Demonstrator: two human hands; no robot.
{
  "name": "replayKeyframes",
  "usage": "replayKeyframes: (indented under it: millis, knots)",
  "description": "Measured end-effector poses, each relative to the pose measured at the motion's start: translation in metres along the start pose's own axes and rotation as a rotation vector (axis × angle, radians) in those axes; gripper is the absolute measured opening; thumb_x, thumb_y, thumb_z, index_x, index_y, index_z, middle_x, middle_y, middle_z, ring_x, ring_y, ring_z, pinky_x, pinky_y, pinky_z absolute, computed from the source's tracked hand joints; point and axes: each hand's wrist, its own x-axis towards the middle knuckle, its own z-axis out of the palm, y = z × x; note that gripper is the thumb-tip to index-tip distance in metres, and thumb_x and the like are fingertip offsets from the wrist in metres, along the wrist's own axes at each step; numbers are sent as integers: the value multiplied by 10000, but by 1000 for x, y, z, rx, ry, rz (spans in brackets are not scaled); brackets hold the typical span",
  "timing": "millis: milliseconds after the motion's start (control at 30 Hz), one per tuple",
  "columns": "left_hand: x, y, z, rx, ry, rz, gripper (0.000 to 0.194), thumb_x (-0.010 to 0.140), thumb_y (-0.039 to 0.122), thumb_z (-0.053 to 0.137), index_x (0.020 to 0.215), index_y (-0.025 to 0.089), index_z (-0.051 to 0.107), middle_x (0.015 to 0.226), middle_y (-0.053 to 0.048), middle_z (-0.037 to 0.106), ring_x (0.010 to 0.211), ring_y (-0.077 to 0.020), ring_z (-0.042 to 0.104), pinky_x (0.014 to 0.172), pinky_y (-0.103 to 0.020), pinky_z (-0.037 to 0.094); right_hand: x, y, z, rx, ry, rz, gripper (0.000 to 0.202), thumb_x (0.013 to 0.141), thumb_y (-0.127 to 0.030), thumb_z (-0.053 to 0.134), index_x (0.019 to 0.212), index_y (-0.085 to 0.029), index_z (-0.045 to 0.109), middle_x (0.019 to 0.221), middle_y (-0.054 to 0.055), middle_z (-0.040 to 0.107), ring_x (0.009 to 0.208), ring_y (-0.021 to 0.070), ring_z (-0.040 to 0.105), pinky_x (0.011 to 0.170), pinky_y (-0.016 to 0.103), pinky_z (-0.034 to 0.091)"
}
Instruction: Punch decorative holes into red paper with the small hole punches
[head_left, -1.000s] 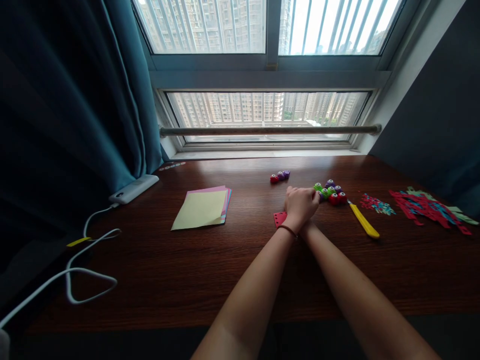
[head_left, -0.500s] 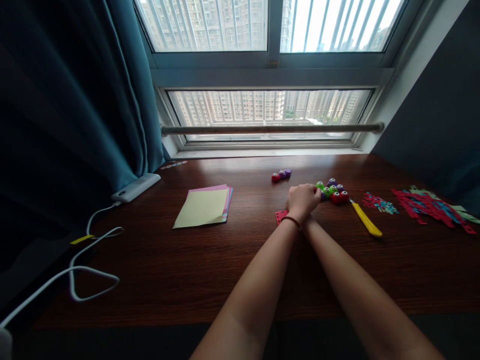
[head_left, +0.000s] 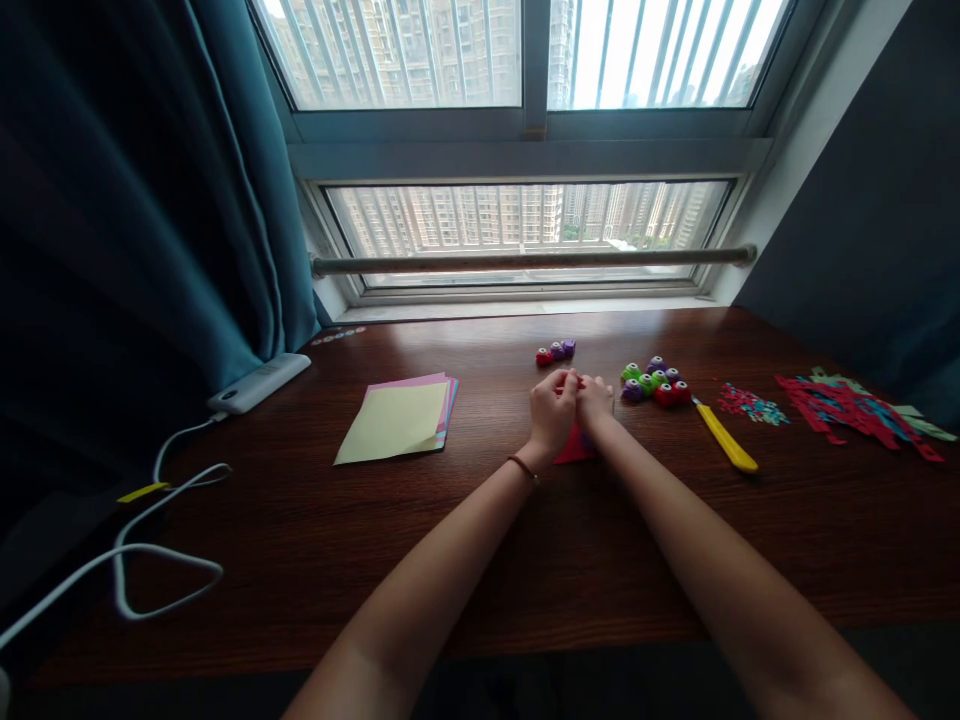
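Note:
Side by side, my left hand (head_left: 553, 408) and my right hand (head_left: 594, 405) meet above the middle of the table. The left fingers are curled in a pinch, and what they hold is hidden. My right hand is closed too, its fingertips turned away from view. Beneath the hands shows a piece of red paper (head_left: 571, 450), mostly covered, with a small purple patch beside the right wrist. Just right of the hands sits a cluster of small green, purple and red blocks (head_left: 654, 381) with white round tops, resembling craft punches.
Another short row of red and purple blocks (head_left: 556, 352) lies behind. A yellow-handled knife (head_left: 724, 437), confetti (head_left: 752, 404) and paper strips (head_left: 855, 408) lie right. Stacked coloured paper (head_left: 394, 420), a white device (head_left: 260, 383) and its cable (head_left: 169, 548) are left.
My left hand has come back left from the block cluster, uncrossing from over my right arm. Both hands are now together above the red paper. The view has shifted slightly.

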Motion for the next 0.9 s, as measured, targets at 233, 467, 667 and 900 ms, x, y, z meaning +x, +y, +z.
replayKeyframes:
  millis: [233, 467, 667, 900]
  knots:
    - [-20, -33, -27, 285, -132, -64, 177, 835, 259, 449, 818, 163, 596, 810, -30, 630, 740, -135, 576, 685, -237, 429, 20, 17, 10, 294, 20, 61, 336, 885, -257, 311, 867, -119, 618, 917, 141, 624, 937, 253, 546, 803, 394, 386]
    - [-21, -33, -24, 429, -194, -76, 98, 759, 235, 553, 825, 172, 589, 812, -41, 600, 817, -180, 526, 746, -290, 409, -10, 67, -13, 818, -224, -269, 391, 767, -435, 546, 1011, -130, 558, 978, 85, 617, 874, 169, 574, 723, 253, 452]
    - [-25, -30, -20, 805, -291, -13, 233, 767, 380, 553, 892, 184, 540, 909, -75, 527, 895, -233, 458, 764, -345, 372, -35, 82, -4, 672, -259, -452, 388, 602, -330, 714, 943, -162, 638, 912, 50, 620, 876, 197, 541, 813, 314, 407]
    - [-27, -27, -15, 965, -364, 56, 227, 829, 369, 476, 930, 166, 496, 955, -95, 482, 910, -250, 433, 757, -363, 356, -33, 81, -4, 774, -208, -388, 321, 655, -349, 669, 899, -142, 654, 860, 52, 625, 779, 173, 561, 709, 273, 430]
